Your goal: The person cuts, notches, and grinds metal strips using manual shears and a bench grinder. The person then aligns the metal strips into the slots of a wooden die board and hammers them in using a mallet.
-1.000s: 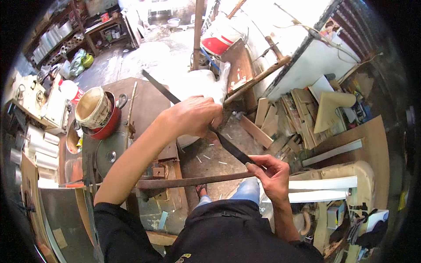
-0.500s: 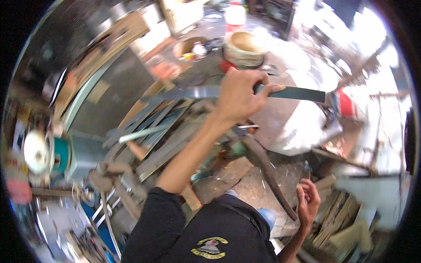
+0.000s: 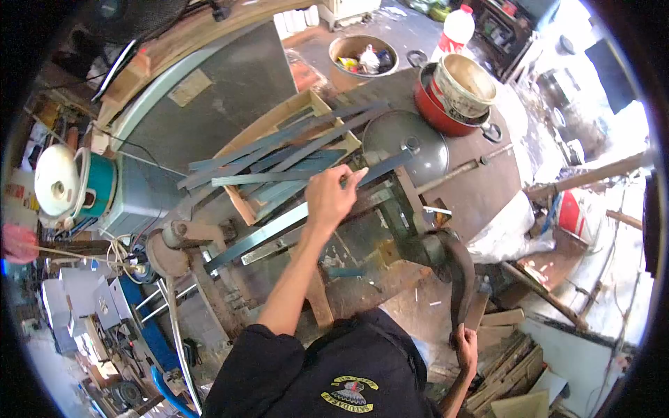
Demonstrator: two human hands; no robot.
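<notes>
My left hand (image 3: 330,198) is closed on a long flat metal strip (image 3: 268,239), which slants across a rusty metal frame (image 3: 411,188). The strip's far end reaches over the edge of a dark round lid (image 3: 390,132). Low on the right, my right hand (image 3: 467,350) is closed around the lower end of a curved dark lever (image 3: 460,275), which hangs from the frame's right side. Beyond my left hand, several similar strips (image 3: 279,150) lie crossed over a shallow wooden box (image 3: 240,207).
A worn bucket (image 3: 465,83) sits in a red pot (image 3: 425,104) at the back right, near a white bottle (image 3: 456,31). A rubbish bin (image 3: 359,76) stands further back. To the left is a teal rice cooker (image 3: 94,184). Wood scraps (image 3: 512,373) lie at lower right.
My left hand has brought the strip down and left from over the table onto the frame. My right hand has moved down to the lever's end. The view has shifted.
</notes>
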